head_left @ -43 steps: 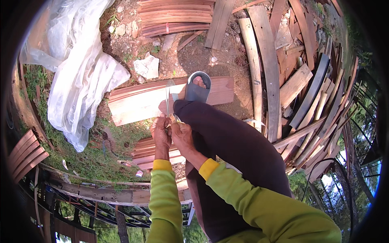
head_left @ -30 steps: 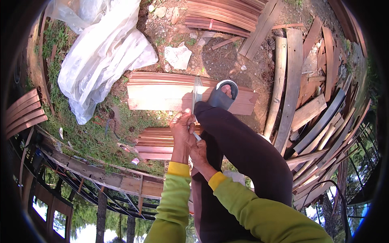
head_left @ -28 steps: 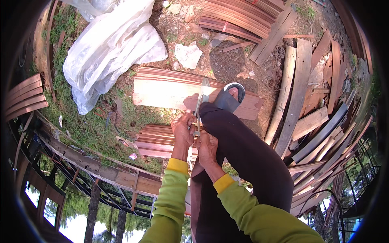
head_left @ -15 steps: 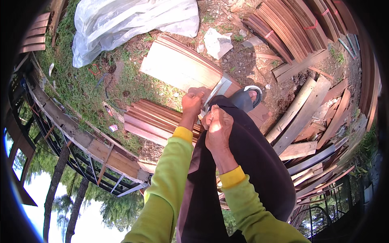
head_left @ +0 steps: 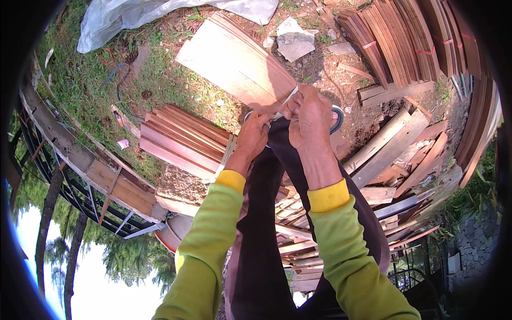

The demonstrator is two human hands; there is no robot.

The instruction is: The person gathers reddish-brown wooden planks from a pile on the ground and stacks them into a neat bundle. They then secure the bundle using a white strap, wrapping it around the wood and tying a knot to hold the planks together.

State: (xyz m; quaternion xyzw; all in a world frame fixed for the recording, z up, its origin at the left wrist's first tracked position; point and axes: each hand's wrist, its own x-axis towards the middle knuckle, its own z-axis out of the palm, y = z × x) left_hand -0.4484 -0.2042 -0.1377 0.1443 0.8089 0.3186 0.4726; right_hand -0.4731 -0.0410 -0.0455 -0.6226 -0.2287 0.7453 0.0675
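A stack of thin wooden boards (head_left: 240,61) lies on the ground in front of me, its near end between my legs. A whitish strip (head_left: 288,98) runs across that end. My right hand (head_left: 312,120) is closed in a pinch on the strip at the boards' right corner. To its left, my left hand (head_left: 254,136) is also closed, thumb against bent fingers, where the strip comes down to the near edge. The strip's ends are partly hidden by my fingers.
A second bundle of boards (head_left: 184,138) lies at the left. Clear plastic sheeting (head_left: 138,16) is at the far left, and a broken stone slab (head_left: 295,44) is beyond the stack. Tied boards (head_left: 397,40) stand far right; loose planks (head_left: 384,146) lie at the right.
My right hand has moved away from the left hand, up and to the right along the strip. The view has shifted, so the boards and sheeting sit higher and further left.
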